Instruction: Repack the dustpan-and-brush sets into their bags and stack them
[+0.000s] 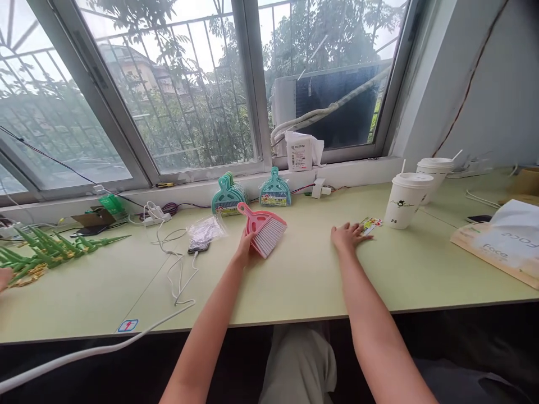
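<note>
My left hand [245, 247] is closed on a small pink dustpan [254, 219] with a white-bristled brush [270, 237] set against it. The pair is tilted, just above or on the table. Over to the right, my right hand [349, 235] rests palm down on the table with its fingers spread. A colourful printed card [369, 225] lies at its fingertips; whether they touch it I cannot tell. By the window stand several green dustpan sets [228, 197] in a row, and one more wrapped green dustpan set [275, 188] beside them.
Two lidded paper cups [406, 202] with straws and a tissue pack [501, 241] stand to the right. On the left are a phone [198, 247] with a white cable, a clear plastic bag [206, 229], and green spiky pieces [46, 249] near another person's hand [5, 278].
</note>
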A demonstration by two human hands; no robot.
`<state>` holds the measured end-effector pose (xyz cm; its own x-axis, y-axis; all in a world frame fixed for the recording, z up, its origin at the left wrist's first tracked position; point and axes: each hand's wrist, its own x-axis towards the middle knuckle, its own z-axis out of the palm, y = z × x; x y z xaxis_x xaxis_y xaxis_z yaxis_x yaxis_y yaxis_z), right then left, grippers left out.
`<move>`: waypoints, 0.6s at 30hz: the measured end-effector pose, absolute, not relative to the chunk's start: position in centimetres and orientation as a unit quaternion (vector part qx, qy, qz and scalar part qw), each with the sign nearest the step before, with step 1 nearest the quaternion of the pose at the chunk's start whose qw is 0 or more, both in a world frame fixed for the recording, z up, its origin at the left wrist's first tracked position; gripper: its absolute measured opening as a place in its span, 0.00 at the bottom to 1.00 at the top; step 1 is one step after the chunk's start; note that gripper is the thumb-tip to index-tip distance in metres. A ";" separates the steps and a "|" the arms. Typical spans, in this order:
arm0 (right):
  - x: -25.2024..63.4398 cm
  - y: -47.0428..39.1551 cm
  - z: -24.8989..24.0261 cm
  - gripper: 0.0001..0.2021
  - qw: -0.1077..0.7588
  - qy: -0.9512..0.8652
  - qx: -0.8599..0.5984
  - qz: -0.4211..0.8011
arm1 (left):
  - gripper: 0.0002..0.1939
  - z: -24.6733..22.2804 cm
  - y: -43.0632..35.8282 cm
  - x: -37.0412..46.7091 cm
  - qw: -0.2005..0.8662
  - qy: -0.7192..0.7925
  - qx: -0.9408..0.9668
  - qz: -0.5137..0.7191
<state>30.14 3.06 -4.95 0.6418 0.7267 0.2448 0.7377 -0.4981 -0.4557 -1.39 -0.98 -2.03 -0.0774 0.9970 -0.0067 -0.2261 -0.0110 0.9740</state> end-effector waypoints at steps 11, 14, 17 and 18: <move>19.6 2.0 -4.1 0.19 0.195 -0.793 -0.564 0.125 | 0.25 -2.7 0.6 -3.0 0.490 0.451 0.386 0.639; 18.2 1.4 -4.0 0.17 0.208 -0.830 -0.494 0.152 | 0.26 -3.0 1.2 -3.6 0.470 0.457 0.387 0.648; 18.3 1.1 -3.9 0.14 0.217 -0.810 -0.527 0.136 | 0.26 -3.2 1.6 -4.0 0.458 0.466 0.383 0.654; 18.6 1.1 -3.9 0.15 0.220 -0.795 -0.551 0.122 | 0.26 -3.2 1.6 -4.0 0.455 0.470 0.382 0.653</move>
<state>18.56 1.13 -3.88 -0.2952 0.9309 0.2154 0.8231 0.3622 -0.4373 -4.01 1.62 -3.22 -0.2947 0.9529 0.0714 -0.2343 -0.1445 0.9614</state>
